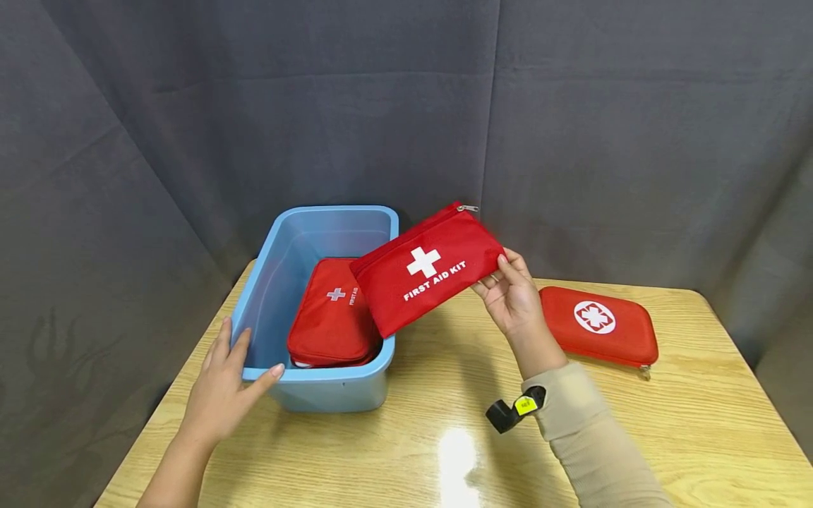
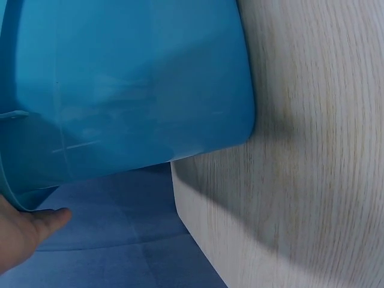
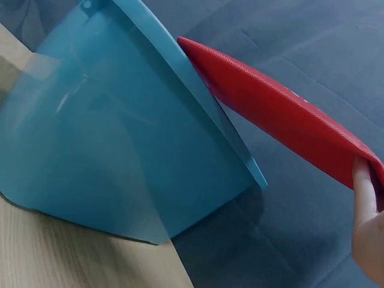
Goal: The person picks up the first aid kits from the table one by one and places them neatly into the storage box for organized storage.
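Observation:
A flat red zip pouch (image 1: pixel 438 282), marked with a white cross and FIRST AID KIT, is pinched at its right end by my right hand (image 1: pixel 510 293). It tilts above the right rim of a blue plastic bin (image 1: pixel 257 303). Inside the bin lies a red first aid bag (image 1: pixel 330 324) with a grey cross, partly covered by the pouch. My left hand (image 1: pixel 222 388) rests with spread, fairly straight fingers on the bin's near left corner. In the right wrist view, the pouch (image 3: pixel 276 111) appears edge-on beside the bin's rim (image 3: pixel 198 99).
A red hard case (image 1: pixel 571 339) with a white round emblem lies on the wooden table (image 1: pixel 432 423), right of my right forearm. Grey curtain (image 1: pixel 571 141) hangs behind and along the left. A black strapped device (image 1: pixel 514 409) sits at my right wrist.

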Tool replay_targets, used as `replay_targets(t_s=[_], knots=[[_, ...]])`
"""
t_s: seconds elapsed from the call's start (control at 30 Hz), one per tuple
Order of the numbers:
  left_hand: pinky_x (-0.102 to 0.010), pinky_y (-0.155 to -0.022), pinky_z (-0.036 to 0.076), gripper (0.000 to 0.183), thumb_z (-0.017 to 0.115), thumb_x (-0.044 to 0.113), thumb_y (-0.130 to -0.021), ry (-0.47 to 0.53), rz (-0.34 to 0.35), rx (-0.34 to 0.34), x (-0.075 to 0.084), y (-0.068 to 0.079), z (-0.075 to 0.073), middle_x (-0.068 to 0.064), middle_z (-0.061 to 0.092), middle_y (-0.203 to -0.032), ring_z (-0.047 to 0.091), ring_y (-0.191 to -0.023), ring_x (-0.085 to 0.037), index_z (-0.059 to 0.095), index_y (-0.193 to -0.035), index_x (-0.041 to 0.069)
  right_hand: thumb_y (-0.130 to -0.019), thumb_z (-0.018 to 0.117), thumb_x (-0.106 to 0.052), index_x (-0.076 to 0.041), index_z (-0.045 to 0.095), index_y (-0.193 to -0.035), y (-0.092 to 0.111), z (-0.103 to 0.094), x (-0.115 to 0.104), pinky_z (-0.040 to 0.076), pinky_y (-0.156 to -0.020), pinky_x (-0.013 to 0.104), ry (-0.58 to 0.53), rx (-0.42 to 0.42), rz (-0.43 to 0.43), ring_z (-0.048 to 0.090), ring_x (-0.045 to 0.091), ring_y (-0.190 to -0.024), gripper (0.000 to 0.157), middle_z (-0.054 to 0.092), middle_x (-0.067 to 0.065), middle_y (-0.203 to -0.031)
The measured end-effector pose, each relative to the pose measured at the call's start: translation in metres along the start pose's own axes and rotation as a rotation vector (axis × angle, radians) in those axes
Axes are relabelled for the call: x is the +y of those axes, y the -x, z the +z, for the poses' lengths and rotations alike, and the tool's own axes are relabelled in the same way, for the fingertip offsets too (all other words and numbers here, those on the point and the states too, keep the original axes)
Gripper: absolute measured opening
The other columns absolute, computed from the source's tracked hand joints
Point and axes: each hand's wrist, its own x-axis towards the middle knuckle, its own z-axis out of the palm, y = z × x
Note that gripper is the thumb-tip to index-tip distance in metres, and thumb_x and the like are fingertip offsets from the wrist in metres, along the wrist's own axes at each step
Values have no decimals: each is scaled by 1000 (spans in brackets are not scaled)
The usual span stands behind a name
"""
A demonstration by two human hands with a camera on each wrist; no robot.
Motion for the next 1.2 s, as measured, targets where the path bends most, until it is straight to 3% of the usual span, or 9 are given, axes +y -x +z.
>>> replay_targets(t_s=[0.53, 0.83, 1.2], knots=[[-61, -84, 25, 77, 55, 45, -79, -5, 5, 3, 0, -1, 2, -26, 12, -138, 17, -121, -44, 33, -127, -10, -93, 30, -3, -11, 51, -92, -9, 18, 28, 49, -66, 37, 136, -79, 100, 58, 24, -83, 23, 58, 7, -96], [-62, -83, 25, 76, 54, 45, -79, -13, 0, -9, 1, -1, 0, -26, 12, -137, 18, -120, -44, 33, -127, -9, -93, 31, -3, -14, 53, -88, -13, 26, 45, 48, -64, 35, 220, -54, 145, 55, 23, -82, 25, 56, 5, -96], [-62, -82, 25, 75, 54, 45, -79, -2, -5, -17, 0, 1, -1, -25, 10, -138, 17, -121, -43, 32, -128, -9, -93, 32, -5, -14, 46, -95, -12, 29, 63, 49, -65, 32, 340, -35, 223, 52, 21, -83, 17, 48, 7, -106]])
